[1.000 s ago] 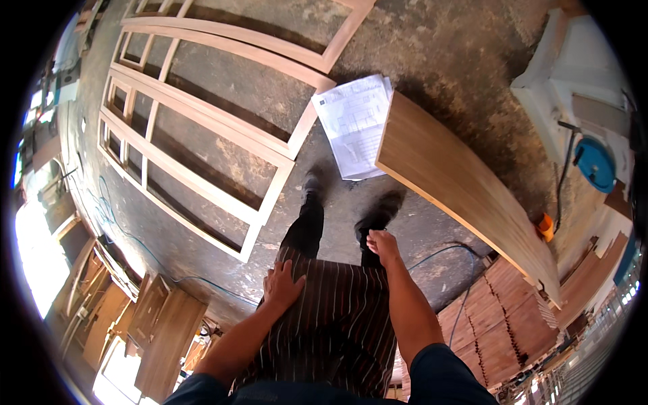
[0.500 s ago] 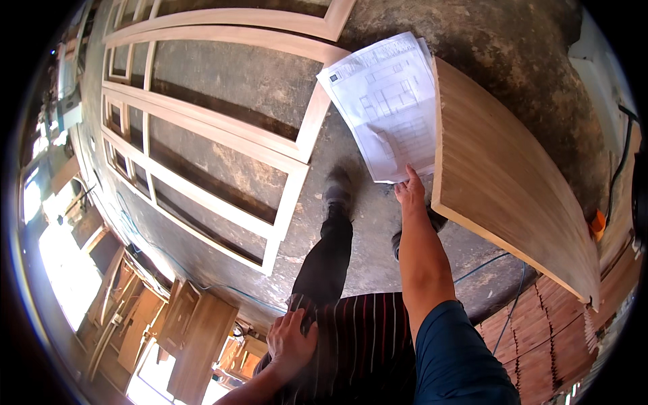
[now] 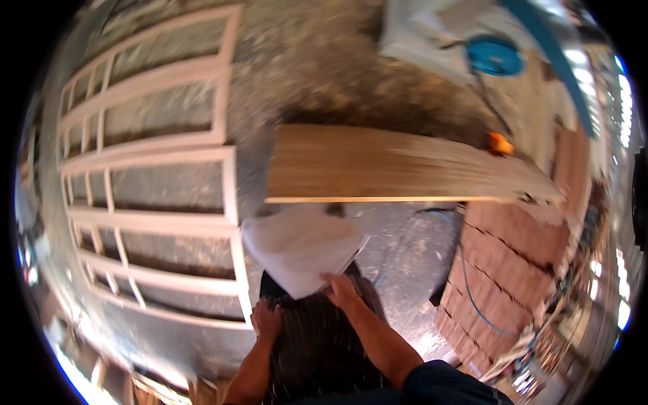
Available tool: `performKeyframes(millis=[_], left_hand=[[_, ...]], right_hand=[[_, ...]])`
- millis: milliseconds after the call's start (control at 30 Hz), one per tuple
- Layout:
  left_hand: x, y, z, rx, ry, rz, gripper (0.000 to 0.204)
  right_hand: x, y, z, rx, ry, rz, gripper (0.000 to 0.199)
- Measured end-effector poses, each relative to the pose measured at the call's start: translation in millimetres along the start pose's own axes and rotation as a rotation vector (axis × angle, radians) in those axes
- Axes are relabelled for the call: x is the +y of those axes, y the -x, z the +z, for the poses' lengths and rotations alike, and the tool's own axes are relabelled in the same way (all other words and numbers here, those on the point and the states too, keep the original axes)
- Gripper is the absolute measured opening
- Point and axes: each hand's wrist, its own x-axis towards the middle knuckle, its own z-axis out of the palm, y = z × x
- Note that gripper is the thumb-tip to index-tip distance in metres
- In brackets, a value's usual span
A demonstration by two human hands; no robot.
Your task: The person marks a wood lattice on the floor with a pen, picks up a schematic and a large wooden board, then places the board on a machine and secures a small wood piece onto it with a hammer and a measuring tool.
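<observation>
My right hand [image 3: 339, 290] pinches a sheaf of white paper sheets [image 3: 304, 246] at the near right corner. The sheets hang over my legs, tilted and blurred, so the drawing on them cannot be made out. My left hand [image 3: 267, 320] is beside the striped dark cloth [image 3: 317, 337] over my lap, to the left of the papers and apart from them. Its fingers look bent, but blur hides what they touch. Just beyond the papers a long brown wooden panel [image 3: 391, 165] lies across the view, its pale edge toward me.
Pale wooden frames [image 3: 229, 185] with crossbars lie on the concrete floor to the left. Reddish-brown boards [image 3: 503, 270] are stacked at the right, with a blue hose [image 3: 472, 290] over them. An orange object [image 3: 499, 143] and a round blue object [image 3: 495, 55] are farther off.
My view has swung to the right. The papers have come from beyond the panel's left end to close over my lap, in my right hand. My left hand has shifted outward.
</observation>
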Motion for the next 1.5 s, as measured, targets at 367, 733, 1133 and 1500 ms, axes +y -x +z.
performKeyframes(millis=[367,733,1133,1500], left_hand=[[113,-34,-72,-0.637,0.688,-0.095,0.057],[365,177,-101,-1.224,0.806,0.229,0.050],[449,223,26,-1.133,0.394,0.249,0.054],[590,310,137,-1.260,0.028,0.436,0.098]], right_hand=[[-88,309,-148,0.615,-1.233,0.253,0.042],[-107,517,-130,0.991,-1.698,-0.239,0.044],[33,616,-212,1.447,-1.667,-0.088,0.033],[77,717,-328,1.791,-1.646,-0.148,0.038]])
